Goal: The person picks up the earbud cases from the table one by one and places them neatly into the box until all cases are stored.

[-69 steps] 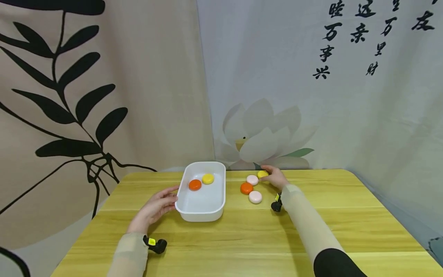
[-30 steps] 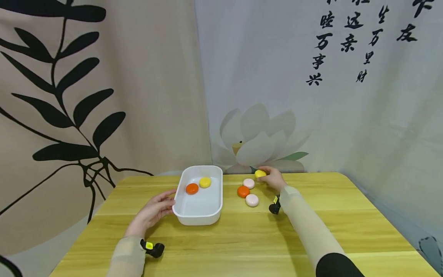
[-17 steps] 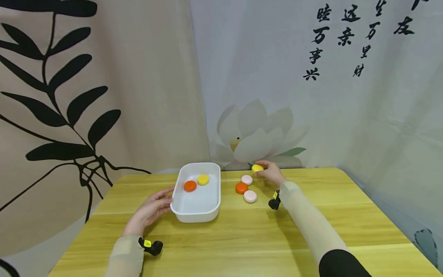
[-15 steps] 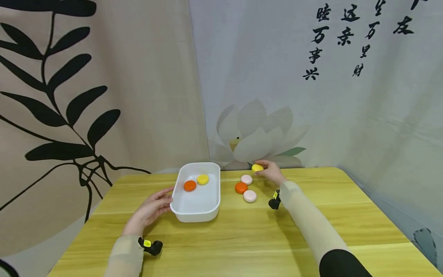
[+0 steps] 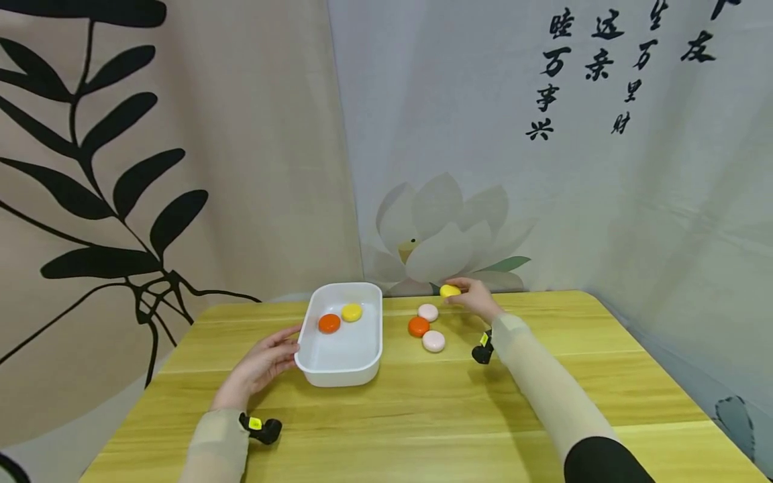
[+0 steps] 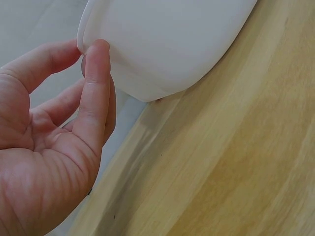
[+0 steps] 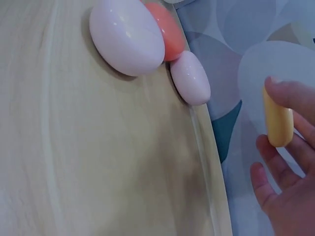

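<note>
1. Head view: right hand [image 5: 477, 300] pinches a yellow disc [image 5: 449, 291] at the table's far edge; disc looks raised. Left hand [image 5: 262, 365] is at the left side of the white box [image 5: 347, 352], fingers touching it. Box sits on the table [image 5: 423, 416], with an orange disc [image 5: 329, 323] and a second yellow disc [image 5: 352, 312] inside, side by side. Right of the box, three loose discs in a cluster: far pale pink disc [image 5: 428, 312], loose orange disc [image 5: 419, 327], near pale pink disc [image 5: 433, 341].

2. Left wrist view: thumb and fingers meet at the box rim, narrow gap. Can't tell whether they clamp the rim or just steady it. Box interior not visible from here.

3. Right wrist view: yellow disc is on edge between thumb and fingers, the lower fingers curled and off it. Backdrop behind it, so it reads as clear of the wood. Loose cluster sits apart from the hand.

4. Step, my read: pick done, carry to the box just starting. Next move probably calls for a firm pinch, a swing left above the cluster, enough height for the box's right wall, then release over bare floor. Box should stay put meanwhile.
</note>
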`<state>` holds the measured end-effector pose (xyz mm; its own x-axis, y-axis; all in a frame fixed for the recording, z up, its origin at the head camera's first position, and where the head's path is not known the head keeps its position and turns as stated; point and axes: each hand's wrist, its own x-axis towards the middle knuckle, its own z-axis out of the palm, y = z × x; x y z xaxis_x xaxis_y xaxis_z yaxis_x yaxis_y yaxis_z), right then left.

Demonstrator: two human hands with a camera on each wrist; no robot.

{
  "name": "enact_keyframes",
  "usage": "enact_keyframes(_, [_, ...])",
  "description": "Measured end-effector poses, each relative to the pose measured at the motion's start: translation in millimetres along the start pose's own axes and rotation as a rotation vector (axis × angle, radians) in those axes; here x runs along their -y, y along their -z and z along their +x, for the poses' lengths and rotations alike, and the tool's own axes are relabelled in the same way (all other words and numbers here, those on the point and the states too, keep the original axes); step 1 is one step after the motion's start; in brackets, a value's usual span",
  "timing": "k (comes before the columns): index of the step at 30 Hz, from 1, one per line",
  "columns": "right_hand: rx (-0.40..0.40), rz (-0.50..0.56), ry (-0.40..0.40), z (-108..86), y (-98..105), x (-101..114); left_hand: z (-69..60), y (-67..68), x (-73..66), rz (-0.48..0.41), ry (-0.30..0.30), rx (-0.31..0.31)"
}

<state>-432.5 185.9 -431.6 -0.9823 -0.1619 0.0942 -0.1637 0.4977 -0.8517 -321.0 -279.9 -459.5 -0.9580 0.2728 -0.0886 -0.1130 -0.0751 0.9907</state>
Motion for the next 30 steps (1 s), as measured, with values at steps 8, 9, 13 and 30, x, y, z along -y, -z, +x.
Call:
enact_keyframes(8, [0.018, 0.002, 0.014, -1.3, 6, 4, 1.2, -0.8, -2.4, -0.002, -0.005, -0.006])
enact_keyframes(9, [0.022, 0.000, 0.019, -2.1, 6, 4, 1.7, -0.8, -1.7, 0.008, -0.006, -0.001])
enact_keyframes(13, [0.039, -0.001, 0.023, -4.4, 7, 6, 2.4, -1.0, 0.3, 0.018, -0.001, -0.007])
enact_keyframes(30, [0.048, 0.011, 0.064, -1.3, 0, 16, -0.8, 0.2, 1.0, 0.014, 0.001, -0.003])
